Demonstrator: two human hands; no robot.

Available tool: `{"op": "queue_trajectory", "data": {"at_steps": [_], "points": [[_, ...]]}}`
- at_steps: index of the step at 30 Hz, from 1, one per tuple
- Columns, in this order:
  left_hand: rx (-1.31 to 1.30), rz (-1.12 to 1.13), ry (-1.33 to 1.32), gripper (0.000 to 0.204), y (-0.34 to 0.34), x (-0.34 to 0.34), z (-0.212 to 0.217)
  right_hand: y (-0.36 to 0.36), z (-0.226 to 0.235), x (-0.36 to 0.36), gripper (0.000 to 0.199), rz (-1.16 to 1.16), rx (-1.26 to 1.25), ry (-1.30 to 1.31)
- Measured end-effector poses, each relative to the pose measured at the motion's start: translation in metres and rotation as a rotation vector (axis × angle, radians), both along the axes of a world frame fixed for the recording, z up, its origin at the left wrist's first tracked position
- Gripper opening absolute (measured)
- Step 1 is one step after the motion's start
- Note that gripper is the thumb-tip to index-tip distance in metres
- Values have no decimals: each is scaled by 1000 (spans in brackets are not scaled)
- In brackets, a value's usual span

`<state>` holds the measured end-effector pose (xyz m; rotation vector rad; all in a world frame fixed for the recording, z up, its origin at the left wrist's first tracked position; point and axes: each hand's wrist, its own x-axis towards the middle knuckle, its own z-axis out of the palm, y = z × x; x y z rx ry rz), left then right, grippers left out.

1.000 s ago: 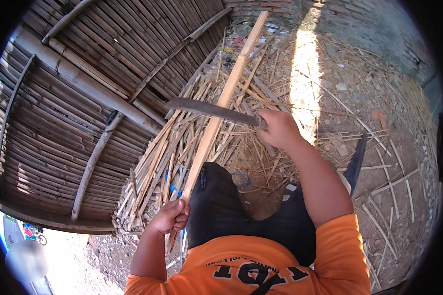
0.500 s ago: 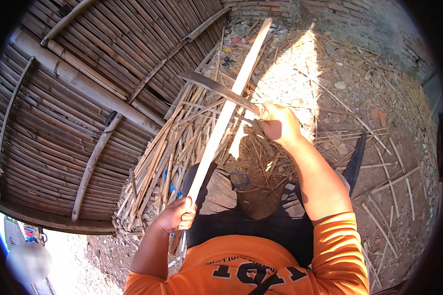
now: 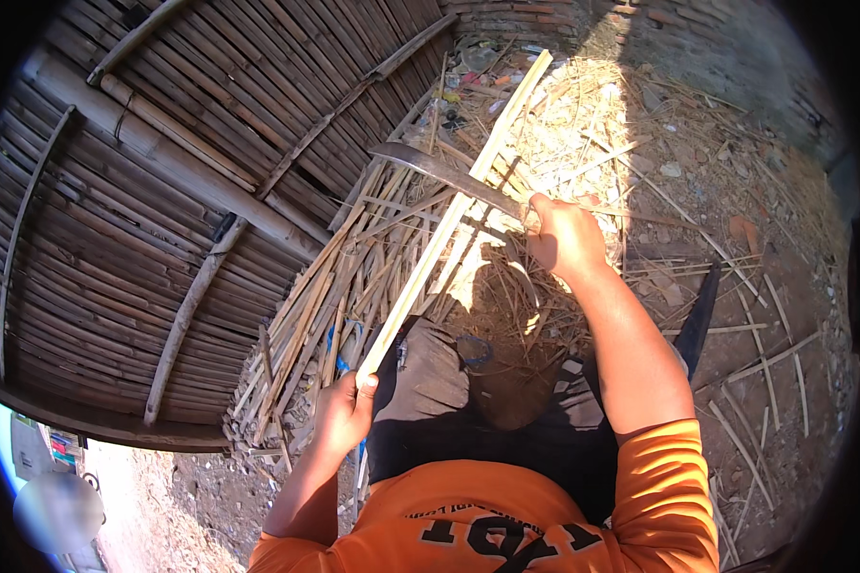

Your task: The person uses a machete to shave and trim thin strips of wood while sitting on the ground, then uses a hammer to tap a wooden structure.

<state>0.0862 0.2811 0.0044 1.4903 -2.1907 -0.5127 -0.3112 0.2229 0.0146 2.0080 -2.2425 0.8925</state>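
A long pale strip, bamboo by its look, (image 3: 436,246) slants from my lap up toward the far wall. My left hand (image 3: 345,409) is closed round its near end, thumb along the top. In my right hand (image 3: 566,234) is the handle of a machete (image 3: 444,174), whose dark curved blade points to the left. The blade crosses the strip beyond its middle and appears to lie against it. My fingers hide most of the machete's handle.
A heap of split strips (image 3: 339,277) lies to the left of my legs, beside a slatted bamboo wall (image 3: 153,210). Shavings (image 3: 583,124) cover the sunlit ground ahead, below a brick wall (image 3: 717,48). Loose strips (image 3: 750,458) and a dark, flat piece (image 3: 699,310) lie at right.
The strip has turned over in my left hand and now shows a narrower, ridged face. My left thumb has come up onto it. The machete still lies across it.
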Motion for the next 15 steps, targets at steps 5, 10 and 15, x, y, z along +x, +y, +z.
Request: {"op": "queue_trajectory", "data": {"at_steps": [5,10,15], "points": [[-186,77,-209,33,-10,-9,3,16,13,50,30,317,85,85],[-242,144,-262,35,-9,-7,7,16,14,46,28,326,-33,58],[-262,169,-309,33,-7,-5,4,2,5,1,18,-37,-10,-112]]}}
